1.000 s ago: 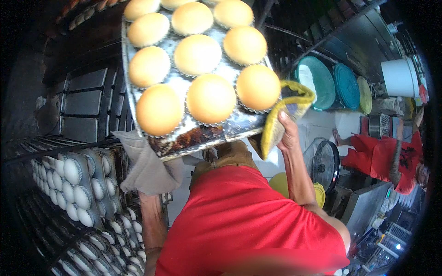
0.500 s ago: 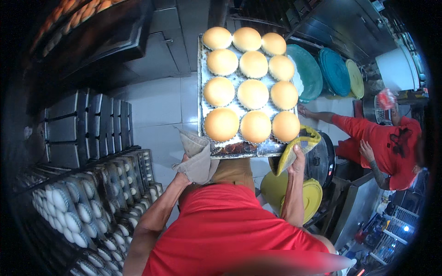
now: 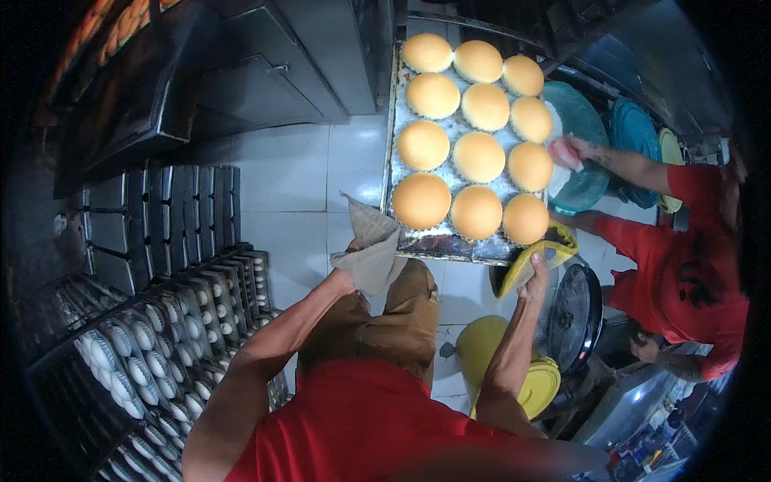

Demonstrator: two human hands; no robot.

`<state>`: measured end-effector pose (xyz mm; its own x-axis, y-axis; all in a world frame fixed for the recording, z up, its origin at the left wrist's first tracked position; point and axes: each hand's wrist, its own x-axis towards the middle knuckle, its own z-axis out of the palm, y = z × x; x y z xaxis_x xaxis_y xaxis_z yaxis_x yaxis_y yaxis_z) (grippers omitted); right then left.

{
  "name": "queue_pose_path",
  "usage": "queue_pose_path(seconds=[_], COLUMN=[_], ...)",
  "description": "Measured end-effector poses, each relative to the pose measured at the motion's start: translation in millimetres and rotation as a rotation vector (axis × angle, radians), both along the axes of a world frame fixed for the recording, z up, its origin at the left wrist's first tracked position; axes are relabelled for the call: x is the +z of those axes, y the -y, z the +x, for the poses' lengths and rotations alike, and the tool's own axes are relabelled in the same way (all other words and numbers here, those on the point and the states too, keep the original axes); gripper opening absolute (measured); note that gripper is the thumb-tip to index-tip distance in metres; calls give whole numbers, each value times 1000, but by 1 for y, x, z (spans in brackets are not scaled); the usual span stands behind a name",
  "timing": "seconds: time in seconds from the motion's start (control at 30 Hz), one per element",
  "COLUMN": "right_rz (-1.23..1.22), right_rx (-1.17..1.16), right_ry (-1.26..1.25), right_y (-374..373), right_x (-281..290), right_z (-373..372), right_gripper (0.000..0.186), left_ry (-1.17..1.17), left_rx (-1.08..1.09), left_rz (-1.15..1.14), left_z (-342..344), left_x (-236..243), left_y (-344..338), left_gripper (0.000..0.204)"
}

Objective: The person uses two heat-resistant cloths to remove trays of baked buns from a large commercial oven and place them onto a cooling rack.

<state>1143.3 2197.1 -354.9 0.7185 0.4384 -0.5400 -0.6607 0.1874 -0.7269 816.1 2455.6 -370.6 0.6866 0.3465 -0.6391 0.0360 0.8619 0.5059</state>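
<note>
A metal baking tray [image 3: 450, 245] is held out in front of me, with several round golden cupcakes [image 3: 479, 157] in fluted paper cups standing in rows on it. My left hand [image 3: 351, 269] grips its near left corner through a folded grey-beige cloth [image 3: 373, 247]; the fingers are mostly behind the cloth. At the near right corner, my right hand [image 3: 533, 277] is closed on a yellow and dark pot holder [image 3: 522, 267] wrapped over the tray's edge.
To the left, a rack holds trays of pale dough pieces [image 3: 152, 345], beside dark stacked pans [image 3: 120, 233]. A co-worker in red [image 3: 675, 249] reaches a pinkish cloth [image 3: 566, 153] toward a green tub [image 3: 582, 189] at right. Yellow bucket [image 3: 482, 341] and black-lidded bin [image 3: 574, 309] stand near my right arm.
The tray, with both my hands, has shifted right in view. The co-worker has come closer and now stretches an arm with the pinkish cloth toward the green tub.
</note>
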Motion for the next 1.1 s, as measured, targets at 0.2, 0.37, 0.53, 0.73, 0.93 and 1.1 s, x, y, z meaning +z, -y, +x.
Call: queue_pose_path(seconds=[0.2,0.37,0.53,0.73,0.93,1.1], right_rz=[21,30,213,225,35,-44], right_rx=[119,74,48,3,5,58], right_ry=[-38,-98,-114,-74,-117,-199], right_y=[-3,-32,-120,-154,-105,-81], right_x=[-46,-59,-67,-51,-52,-63], right_z=[43,68,124,130,78,36], right_gripper=[41,39,39,44,45,48], left_ry=[-51,228,174,311,285,235], left_rx=[-43,13,197,384,396,388], left_rz=[-144,-119,0,19,32,66], left_z=[35,52,118,223,302,334], left_x=[-40,-74,-91,-83,-85,-86], left_y=[-17,-22,-86,-177,-231,-243], left_gripper=[36,35,34,34,34,34])
